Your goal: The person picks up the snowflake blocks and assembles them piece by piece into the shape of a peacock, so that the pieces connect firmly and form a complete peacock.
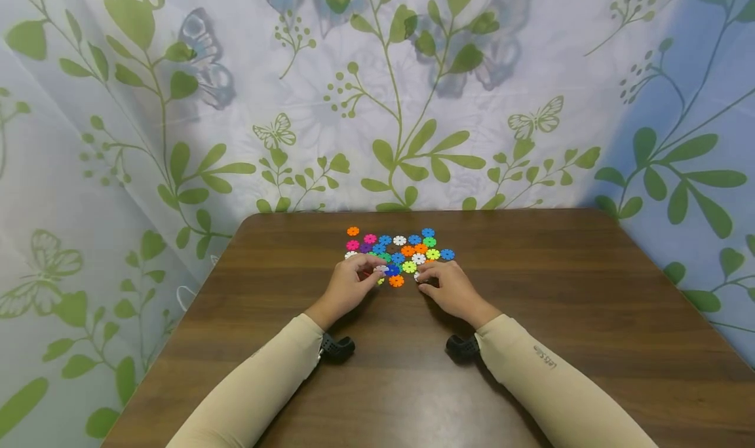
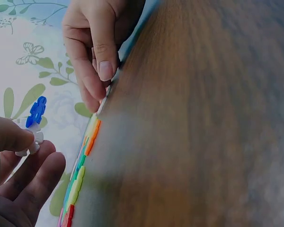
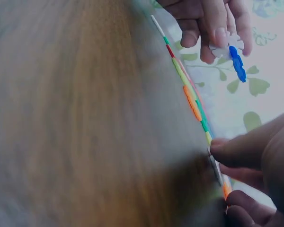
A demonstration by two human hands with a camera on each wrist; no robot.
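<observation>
My left hand (image 1: 348, 285) pinches a white flower-shaped plastic disc (image 2: 38, 137) between thumb and fingers, held above the table. A blue disc (image 2: 37, 112) is slotted into its edge, standing at an angle to it. To the right, my right hand (image 1: 453, 291) is down at the near side of the spread discs. Its thumb and fingers grip a white disc (image 1: 417, 276) at table level, mostly covered by the fingertips in the head view. Between the hands lie an orange disc (image 1: 396, 281) and a yellow-green disc (image 1: 409, 266).
Several loose discs in many colours lie flat beyond the hands, among them a pink disc (image 1: 369, 238) and a green disc (image 1: 429, 242). They rest on a brown wooden table (image 1: 377, 382). A leaf-patterned curtain (image 1: 330, 127) hangs behind the table's far edge.
</observation>
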